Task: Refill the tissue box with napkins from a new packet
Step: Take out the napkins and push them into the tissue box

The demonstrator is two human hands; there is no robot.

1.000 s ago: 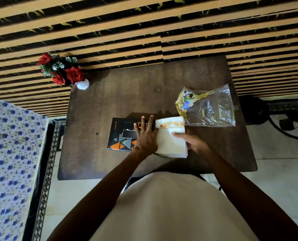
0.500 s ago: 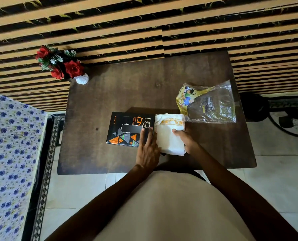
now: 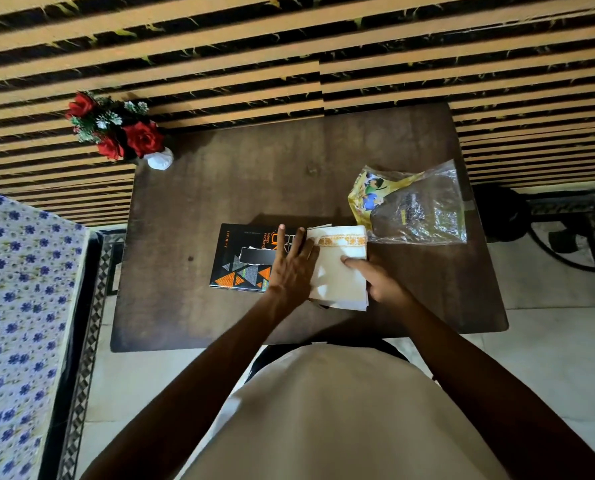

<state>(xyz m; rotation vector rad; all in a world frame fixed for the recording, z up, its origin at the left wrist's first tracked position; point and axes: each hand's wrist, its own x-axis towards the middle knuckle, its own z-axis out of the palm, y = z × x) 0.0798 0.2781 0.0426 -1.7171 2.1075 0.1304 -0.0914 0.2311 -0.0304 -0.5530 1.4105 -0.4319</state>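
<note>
- Napkins (image 3: pixel 337 271) lie in a white stack on the brown table (image 3: pixel 220 188), right between the two hands. A band of orange marks runs across the far end of the stack.
- The left hand (image 3: pixel 291 271) lies flat with its fingers spread. It rests partly on the tissue box (image 3: pixel 235 258) and its thumb side touches the left edge of the stack. I think it does this to hold the box down and keep the stack from sliding.
- The right hand (image 3: pixel 381 282) has one finger stretched out and pressing on top of the stack. The other fingers are curled in. It looks like it pins the paper so the sheets stay neat.
- The tissue box is black with orange and grey triangles. It lies flat just to the left of the stack, half under the left hand. A long slot shows on its top, just past the left fingers.
- The plastic packet (image 3: pixel 414 206) lies beyond the right hand, with one corner just touching the far end of the stack. It looks flat and empty, so I think the napkins are already out of it.
- A small white vase with red flowers (image 3: pixel 116 133) stands far off past the left hand, out of the way.
- The napkins are not in the box yet. I think that step comes next.
</note>
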